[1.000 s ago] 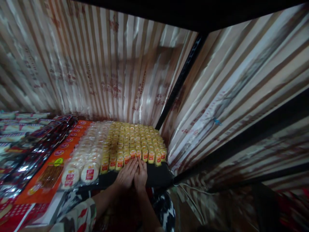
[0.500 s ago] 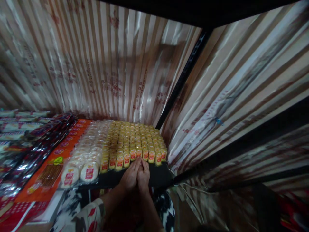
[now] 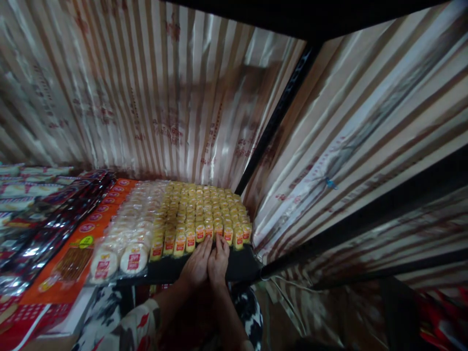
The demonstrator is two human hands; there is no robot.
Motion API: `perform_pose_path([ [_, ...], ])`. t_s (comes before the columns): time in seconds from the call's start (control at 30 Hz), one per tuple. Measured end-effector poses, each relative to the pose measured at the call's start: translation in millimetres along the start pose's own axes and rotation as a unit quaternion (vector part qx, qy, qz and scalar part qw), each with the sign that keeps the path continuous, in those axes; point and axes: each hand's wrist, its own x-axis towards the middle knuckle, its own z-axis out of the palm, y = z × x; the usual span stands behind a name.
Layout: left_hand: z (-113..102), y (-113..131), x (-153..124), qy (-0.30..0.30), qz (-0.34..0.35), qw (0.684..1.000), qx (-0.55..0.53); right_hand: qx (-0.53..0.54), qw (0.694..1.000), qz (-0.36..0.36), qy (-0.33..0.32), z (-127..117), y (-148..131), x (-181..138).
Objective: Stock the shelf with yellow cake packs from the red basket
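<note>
Small yellow-wrapped snacks with red labels (image 3: pixel 199 207) stand upright in tight rows on a black shelf (image 3: pixel 168 268). My left hand (image 3: pixel 197 263) lies at the front row with its fingers stretched out, the tips against the lower part of a yellow pack. Beside it, my right hand (image 3: pixel 218 261) also has straight fingers, touching the front of the neighbouring pack. The two hands meet near the wrists and thumbs, with a narrow gap between the fingertips. Neither is wrapped around a pack. The thumbs are mostly hidden.
Left of the yellow packs are clear-wrapped round white crackers (image 3: pixel 133 258), then orange snack bags (image 3: pixel 69 253) and dark shiny packets (image 3: pixel 47 222). A striped sheet wall (image 3: pixel 146 97) rises behind. Black metal posts (image 3: pixel 280 114) frame the corner.
My fingertips have parted; the right hand's tips have shifted slightly right and up, onto the packs. The view has moved a little. The rows look otherwise the same.
</note>
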Motion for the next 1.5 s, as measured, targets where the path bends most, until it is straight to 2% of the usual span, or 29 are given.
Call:
perform_pose_path([
  [0.33,-4.4,1.0,-2.1,0.018,-0.021,0.994,-0.108,0.074,0.996,0.040,-0.035,-0.8,8.1,4.9],
  [0.47,-6.2,13.1,10.6,0.035,-0.050,0.980,-0.187,0.127,0.988,0.080,-0.042,-4.7,11.7,10.2],
  [0.67,2.4,25.8,32.7,0.073,-0.101,0.952,-0.280,0.198,0.967,0.150,-0.058,-13.2,12.6,12.7],
  [0.83,3.7,21.1,33.6,0.071,-0.084,0.953,-0.283,0.179,0.975,0.106,-0.073,-21.0,6.9,2.8],
  [1.03,5.1,20.5,33.0,0.031,-0.072,0.967,-0.242,0.029,0.999,-0.017,0.026,-32.9,3.3,-4.3],
  [1.13,5.8,21.7,32.9,0.024,-0.072,0.971,-0.225,-0.029,0.998,-0.043,0.030,-31.5,10.0,0.1],
  [1.27,2.3,23.0,33.3,0.016,-0.065,0.973,-0.221,-0.030,0.998,-0.062,-0.006,-23.1,18.8,8.6],
  [1.5,3.9,22.7,33.2,0.028,-0.045,0.980,-0.190,0.023,0.999,-0.032,-0.018,-24.9,18.4,11.5],
])
